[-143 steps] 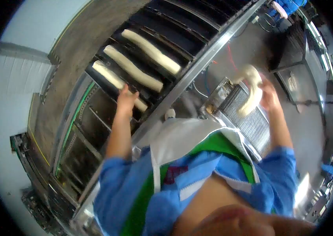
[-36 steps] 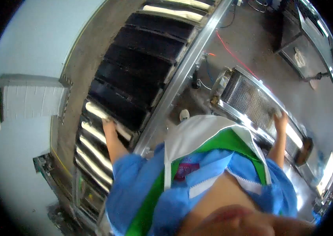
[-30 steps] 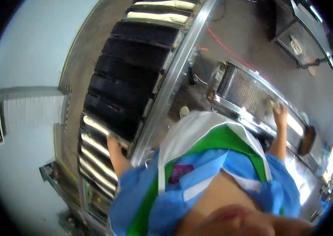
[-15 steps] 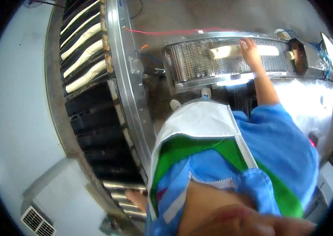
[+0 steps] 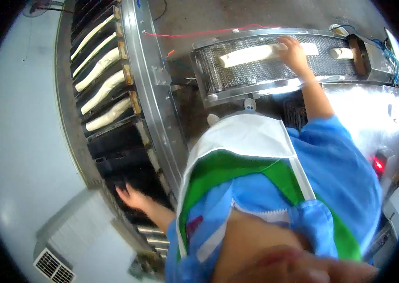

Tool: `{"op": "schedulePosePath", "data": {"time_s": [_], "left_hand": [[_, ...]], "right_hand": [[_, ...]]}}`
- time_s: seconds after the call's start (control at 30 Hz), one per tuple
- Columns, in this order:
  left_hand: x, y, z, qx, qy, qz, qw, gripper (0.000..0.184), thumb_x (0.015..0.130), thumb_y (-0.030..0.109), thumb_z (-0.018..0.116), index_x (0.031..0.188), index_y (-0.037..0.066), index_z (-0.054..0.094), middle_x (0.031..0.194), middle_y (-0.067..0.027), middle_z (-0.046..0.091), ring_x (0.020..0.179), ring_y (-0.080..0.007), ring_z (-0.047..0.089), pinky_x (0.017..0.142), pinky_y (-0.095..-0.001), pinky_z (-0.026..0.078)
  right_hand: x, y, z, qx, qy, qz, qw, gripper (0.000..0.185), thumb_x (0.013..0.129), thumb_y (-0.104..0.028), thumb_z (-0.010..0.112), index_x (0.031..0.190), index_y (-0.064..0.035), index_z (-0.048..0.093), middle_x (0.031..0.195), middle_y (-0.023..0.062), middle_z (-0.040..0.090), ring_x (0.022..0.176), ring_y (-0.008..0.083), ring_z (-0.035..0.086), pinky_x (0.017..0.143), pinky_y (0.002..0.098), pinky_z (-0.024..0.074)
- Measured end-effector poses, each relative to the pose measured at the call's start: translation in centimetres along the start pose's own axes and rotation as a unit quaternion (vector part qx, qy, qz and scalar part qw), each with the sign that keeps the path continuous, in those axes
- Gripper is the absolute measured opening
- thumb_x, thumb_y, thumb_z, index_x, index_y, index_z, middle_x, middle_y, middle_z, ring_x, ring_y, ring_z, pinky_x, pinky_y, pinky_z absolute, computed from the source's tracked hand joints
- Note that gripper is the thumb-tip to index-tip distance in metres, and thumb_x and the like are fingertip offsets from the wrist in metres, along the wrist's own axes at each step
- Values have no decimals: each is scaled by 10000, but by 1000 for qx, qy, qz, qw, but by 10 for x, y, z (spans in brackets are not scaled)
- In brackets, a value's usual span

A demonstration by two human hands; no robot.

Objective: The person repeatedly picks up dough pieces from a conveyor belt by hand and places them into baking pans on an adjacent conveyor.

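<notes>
My right hand is over the middle of a long, pale dough-like strip, its fingers loosely bent and touching or just above it. The strip lies lengthwise on a metal mesh conveyor, and both its ends show past the hand. A second pale piece sticks out of the housing at the conveyor's right end. At lower left my left hand is open with fingers apart, above the dark slots of a long slotted rack. Nothing shows in it.
Several pale strips lie in the rack's upper slots, and more lie in the lower ones. A metal rail runs along the rack. A red wire crosses behind the conveyor. A metal cabinet stands at right.
The strip under my right hand has slid left along the conveyor, and more of the second piece shows. My left hand has moved up from the lower strips to the dark slots.
</notes>
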State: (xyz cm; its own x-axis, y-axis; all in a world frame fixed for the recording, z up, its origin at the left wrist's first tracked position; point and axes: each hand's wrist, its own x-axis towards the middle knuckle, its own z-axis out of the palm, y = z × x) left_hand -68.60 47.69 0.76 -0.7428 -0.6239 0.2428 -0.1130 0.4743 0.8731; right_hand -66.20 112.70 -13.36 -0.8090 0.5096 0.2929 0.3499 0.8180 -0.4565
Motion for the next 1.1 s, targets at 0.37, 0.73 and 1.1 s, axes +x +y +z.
{"op": "schedulePosePath", "data": {"time_s": [0.37, 0.73, 1.1], "left_hand": [[-59, 62, 62, 21, 31, 96, 995, 409, 782, 2, 579, 1182, 16, 495, 1214, -116, 496, 1103, -220, 466, 963, -323, 336], [-107, 88, 58, 62, 69, 129, 987, 425, 752, -40, 564, 1170, 7, 501, 1214, -111, 499, 1117, -223, 455, 979, -331, 319], [-91, 105, 86, -80, 97, -27, 992, 407, 778, -47, 532, 1179, 11, 501, 1241, -110, 482, 1138, -226, 439, 971, -324, 318]], "right_hand": [[17, 23, -19, -87, -166, -56, 981, 515, 695, -100, 607, 1191, -144, 476, 1217, 87, 483, 1183, 268, 395, 987, 502, 267], [98, 40, -49, 113, -380, 15, 918, 549, 678, -161, 597, 1208, -88, 475, 1128, 141, 545, 1069, 296, 508, 860, 339, 424], [199, -136, -124, 693, -441, 145, 551, 406, 775, -173, 524, 1121, 27, 454, 1039, 183, 550, 926, 275, 570, 834, 391, 462]]}}
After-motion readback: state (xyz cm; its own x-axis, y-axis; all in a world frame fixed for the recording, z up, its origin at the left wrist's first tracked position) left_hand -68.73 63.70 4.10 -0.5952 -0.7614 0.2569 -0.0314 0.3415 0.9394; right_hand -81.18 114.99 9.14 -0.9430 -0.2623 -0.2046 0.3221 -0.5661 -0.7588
